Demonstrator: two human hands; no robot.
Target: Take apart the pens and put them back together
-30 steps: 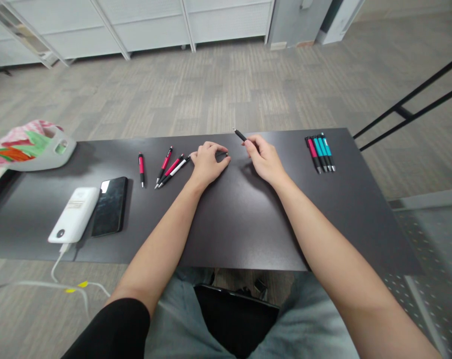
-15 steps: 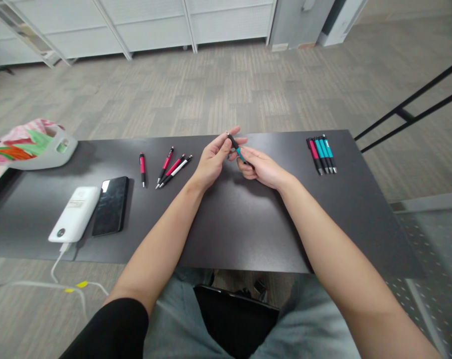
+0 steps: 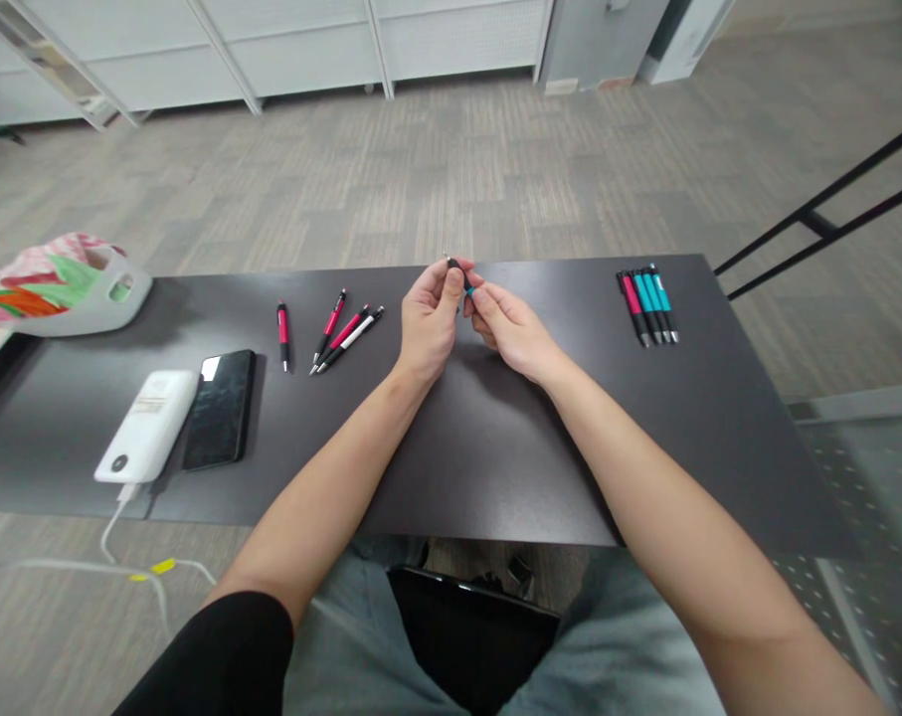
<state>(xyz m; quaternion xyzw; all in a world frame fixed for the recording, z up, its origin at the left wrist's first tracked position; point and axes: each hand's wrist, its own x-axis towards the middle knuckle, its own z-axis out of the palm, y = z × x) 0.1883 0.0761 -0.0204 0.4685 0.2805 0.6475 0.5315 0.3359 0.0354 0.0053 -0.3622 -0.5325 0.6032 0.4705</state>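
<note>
Over the far middle of the dark table [image 3: 487,467], a black and teal pen [image 3: 466,282] is held between both hands. My left hand [image 3: 430,316] has its thumb and fingers closed on the black part, with the pen's tip pointing up and away. My right hand [image 3: 511,326] pinches the teal barrel, and its fingers hide most of that end. To the left lie a lone red and black pen [image 3: 283,336], two more red pens [image 3: 331,326] and a white and black pen [image 3: 355,336]. At the right, a row of red and teal pens [image 3: 647,304] lies side by side.
A white power bank [image 3: 147,426] with a white cable [image 3: 114,522] lies beside a black phone [image 3: 219,410] on the left. Behind them stands a white basket [image 3: 126,290] with colourful contents. Black metal rails [image 3: 819,224] rise past the table's right end.
My left hand has closed its outstretched fingers around the black part of the pen. My right hand has shifted its grip, so less of the teal barrel shows.
</note>
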